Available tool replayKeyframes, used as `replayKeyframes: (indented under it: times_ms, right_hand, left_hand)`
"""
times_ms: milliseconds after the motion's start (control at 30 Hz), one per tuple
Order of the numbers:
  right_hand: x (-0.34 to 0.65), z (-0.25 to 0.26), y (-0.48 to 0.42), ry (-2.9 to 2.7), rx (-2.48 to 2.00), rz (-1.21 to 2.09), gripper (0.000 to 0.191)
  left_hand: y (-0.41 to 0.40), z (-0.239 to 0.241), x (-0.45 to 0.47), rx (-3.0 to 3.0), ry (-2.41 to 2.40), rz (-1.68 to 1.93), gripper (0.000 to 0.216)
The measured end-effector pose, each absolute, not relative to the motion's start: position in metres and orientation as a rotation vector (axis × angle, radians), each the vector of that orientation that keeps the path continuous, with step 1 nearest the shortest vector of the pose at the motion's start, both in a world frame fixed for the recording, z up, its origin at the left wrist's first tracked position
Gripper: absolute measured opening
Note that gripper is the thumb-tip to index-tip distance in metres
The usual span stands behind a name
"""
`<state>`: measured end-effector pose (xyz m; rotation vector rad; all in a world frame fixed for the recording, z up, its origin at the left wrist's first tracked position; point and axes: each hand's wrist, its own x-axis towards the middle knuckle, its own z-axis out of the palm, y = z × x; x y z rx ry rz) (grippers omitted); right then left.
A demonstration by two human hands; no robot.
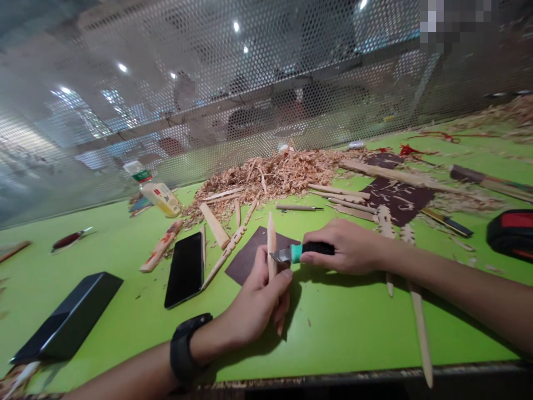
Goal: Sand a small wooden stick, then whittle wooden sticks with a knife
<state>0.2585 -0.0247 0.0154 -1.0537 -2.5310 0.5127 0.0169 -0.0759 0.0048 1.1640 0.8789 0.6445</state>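
Note:
In my left hand (260, 300) is a pale pointed wooden stick (271, 239), held upright between thumb and fingers. My right hand (353, 247) is wrapped round the black handle of a carving knife (295, 254) with a teal collar. The knife's blade lies against the stick's right side, just above my left thumb. Under and behind the stick, a dark sheet of sandpaper (245, 256) lies on the green table (333, 333). To its left, a carved wooden stick (233, 244) with a wavy outline touches a black phone (185, 269).
A heap of wood shavings (283, 172) lies against the perforated metal screen (250, 111). A bottle (156, 191), a red-handled knife (69, 240) and a dark box (70, 316) are at left. Several carved sticks (418, 316) lie under my right forearm; a tape measure (512, 233) sits far right.

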Motion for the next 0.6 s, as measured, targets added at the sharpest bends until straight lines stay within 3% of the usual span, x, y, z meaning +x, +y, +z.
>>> replayKeyframes:
  times_ms: [433,600]
  right_hand:
    - [0.260,0.005,-0.019,-2.532,-1.013,0.255,0.060]
    - [0.282,0.011,-0.001,-2.373,-1.425,0.327,0.074]
  left_hand:
    - [-0.071,0.009,0.017,1.305,0.930,0.568,0.033]
    - [-0.079,0.011,0.017,1.314,0.962,0.520,0.030]
